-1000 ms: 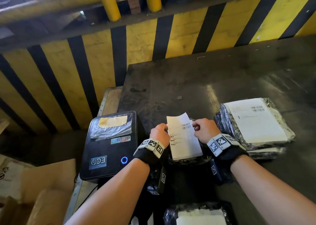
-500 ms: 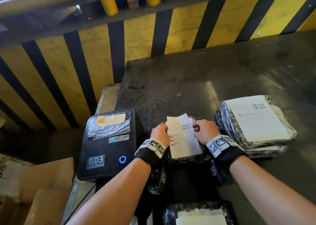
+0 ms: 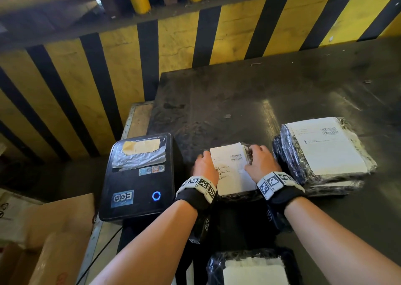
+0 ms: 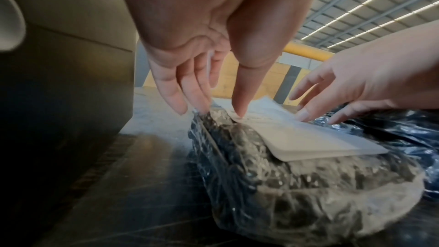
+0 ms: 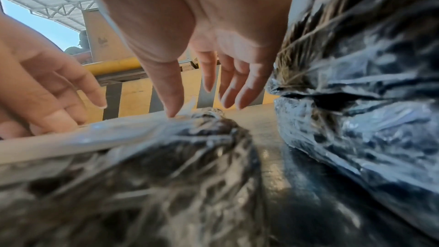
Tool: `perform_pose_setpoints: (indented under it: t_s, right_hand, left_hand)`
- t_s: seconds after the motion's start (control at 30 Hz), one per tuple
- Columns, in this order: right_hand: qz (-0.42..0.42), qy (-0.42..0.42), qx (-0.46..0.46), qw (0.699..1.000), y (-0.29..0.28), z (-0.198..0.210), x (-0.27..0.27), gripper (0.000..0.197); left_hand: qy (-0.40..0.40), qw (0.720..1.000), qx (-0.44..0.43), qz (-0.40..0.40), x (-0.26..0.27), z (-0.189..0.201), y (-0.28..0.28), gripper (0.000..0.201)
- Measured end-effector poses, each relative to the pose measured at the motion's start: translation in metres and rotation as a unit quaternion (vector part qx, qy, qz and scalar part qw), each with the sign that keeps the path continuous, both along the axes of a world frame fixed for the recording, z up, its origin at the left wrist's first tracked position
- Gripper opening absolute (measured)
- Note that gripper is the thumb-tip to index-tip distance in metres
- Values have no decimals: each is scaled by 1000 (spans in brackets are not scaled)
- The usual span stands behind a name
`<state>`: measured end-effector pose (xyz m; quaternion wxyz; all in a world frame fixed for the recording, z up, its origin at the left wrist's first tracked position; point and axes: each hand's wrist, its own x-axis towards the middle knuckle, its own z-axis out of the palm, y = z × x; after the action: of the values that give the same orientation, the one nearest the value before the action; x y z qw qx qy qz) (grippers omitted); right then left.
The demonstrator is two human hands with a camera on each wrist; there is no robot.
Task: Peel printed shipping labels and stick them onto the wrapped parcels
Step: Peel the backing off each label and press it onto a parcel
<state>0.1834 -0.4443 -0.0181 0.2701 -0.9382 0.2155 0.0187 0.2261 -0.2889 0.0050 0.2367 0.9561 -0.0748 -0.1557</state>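
A: Where do we place the hands on the label?

B: Our left hand (image 3: 205, 168) lies with fingers straight and spread, its thumb tip (image 4: 240, 112) pressing the left edge of the white rectangular printed shipping label (image 3: 233, 168). Our right hand (image 3: 261, 162) mirrors it, fingers extended and apart, its thumb tip (image 5: 172, 113) on the label's right edge. Neither hand closes around anything.

A: And where does the label sit?

B: It lies flat on top of the dark parcel wrapped in clear crinkled film (image 4: 285, 185), which rests on the dark grey metal table (image 3: 238, 93). The label's far corner (image 4: 266, 99) lifts slightly off the wrap.

A: What surrounds the parcel?

B: Just to its right we see a stack of film-wrapped parcels (image 3: 321, 154), the top one already bearing a white label. To the left stands the black box-shaped label printer (image 3: 138, 176) with a lit blue ring button. Nearest us lies another wrapped parcel (image 3: 253, 269). Behind the table runs a yellow-and-black striped barrier (image 3: 173, 46).
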Motion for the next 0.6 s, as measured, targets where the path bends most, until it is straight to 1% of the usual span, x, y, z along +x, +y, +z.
perform_pose_setpoints:
  t_s: [0.07,0.13,0.23,0.3,0.37,0.43,0.53,0.6]
  right_hand:
    - [13,2,-29,999,2,2,-1,39]
    - [48,2,-45,998,6,3,0,38]
    - [98,-16,-40,994,20,6,10,40]
    - [139,-10,-46,989,30,8,21,41]
    - [180,33,-59,981,40,8,31,44]
    - [201,79,-92,972,44,3,36,43]
    - [172,127,-97,972,32,-6,34,53]
    - [142,152,-97,973,19,-5,36,53]
  left_hand:
    - [-6,999,11,-33,-4,0,3,48]
    - [-2,995,23,-93,-10,0,7,50]
    - [6,980,48,-195,-22,-7,16,47]
    - [6,968,75,-241,-29,-16,21,45]
    - [14,960,109,-256,-34,-25,28,52]
    - [19,957,131,-260,-38,-30,34,59]
    - [35,953,143,-264,-41,-29,37,60]
    - [44,952,145,-265,-40,-28,37,61]
